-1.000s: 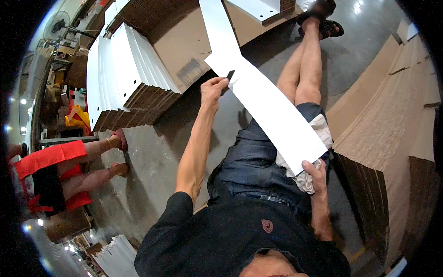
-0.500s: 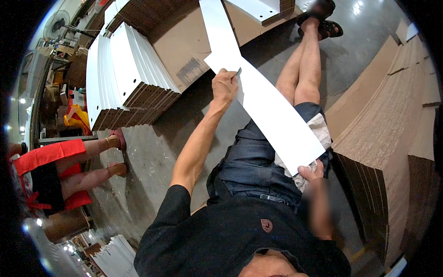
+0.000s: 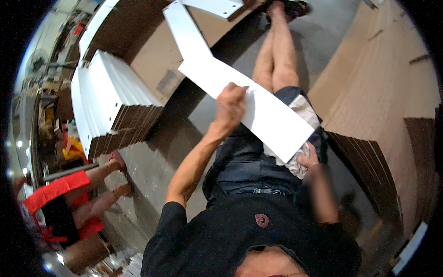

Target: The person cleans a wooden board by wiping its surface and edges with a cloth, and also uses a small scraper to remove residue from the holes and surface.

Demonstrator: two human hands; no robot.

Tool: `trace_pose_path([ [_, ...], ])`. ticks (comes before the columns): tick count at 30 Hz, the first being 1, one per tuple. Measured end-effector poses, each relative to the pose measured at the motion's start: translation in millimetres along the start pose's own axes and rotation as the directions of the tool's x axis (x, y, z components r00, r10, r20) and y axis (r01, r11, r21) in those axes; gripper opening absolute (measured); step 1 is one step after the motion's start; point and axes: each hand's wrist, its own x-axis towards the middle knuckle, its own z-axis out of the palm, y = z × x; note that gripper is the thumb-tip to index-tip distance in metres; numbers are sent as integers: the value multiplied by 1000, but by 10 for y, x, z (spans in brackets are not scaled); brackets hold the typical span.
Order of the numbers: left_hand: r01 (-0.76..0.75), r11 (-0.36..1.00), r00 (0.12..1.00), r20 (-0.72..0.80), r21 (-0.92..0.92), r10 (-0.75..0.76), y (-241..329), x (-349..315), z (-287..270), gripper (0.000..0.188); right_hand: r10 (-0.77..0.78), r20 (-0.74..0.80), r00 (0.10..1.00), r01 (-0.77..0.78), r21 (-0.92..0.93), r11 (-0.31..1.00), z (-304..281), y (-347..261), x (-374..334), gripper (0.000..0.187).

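Note:
A long white board [image 3: 272, 117] slants across my lap, its near end over a crumpled white cloth [image 3: 302, 110] on my thigh. Its far end overlaps another white board [image 3: 189, 34]. My left hand [image 3: 230, 106] is closed in a pinch above the middle of the long board, fingertips at its face. A small thin grey piece sits in the fingers, blurred now. Beside the near end, my right hand [image 3: 310, 157] is closed on the cloth, its thumb close to the board's corner. Whether its hidden fingers also grip the board, I cannot tell.
Stacked white panels [image 3: 113, 101] with brown edges stand at the left, by a cardboard-topped surface [image 3: 154, 51]. Large brown sheets [image 3: 369, 101] are piled along my right side. A person in red and black [image 3: 60, 207] is at the far left.
My left hand has moved along the long board toward my body. The right hand stays by the near end. The whole view has shifted slightly.

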Motion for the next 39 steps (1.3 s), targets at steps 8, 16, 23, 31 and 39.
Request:
trace_pose_path([
  [8, -238, 967, 914, 315, -96, 256, 537, -265, 161, 31, -47, -14, 999, 47, -3, 999, -6, 11, 19, 88],
  [16, -177, 982, 949, 255, -61, 187, 521, -168, 229, 35, -141, 108, 984, 137, 41, 990, -136, 195, 182, 80],
  [23, -267, 933, 854, 388, -242, 346, 784, -299, 221, 35, -102, 124, 987, 80, 170, 982, -127, 113, 198, 72],
  [31, -328, 898, 788, 439, -294, 432, 873, -261, 371, 51, -132, 146, 980, 95, 241, 966, -212, 220, 263, 65],
  [39, -82, 996, 982, 171, 24, 77, 651, -294, 22, 18, -200, 71, 977, 138, 505, 852, -127, 122, 296, 75],
])
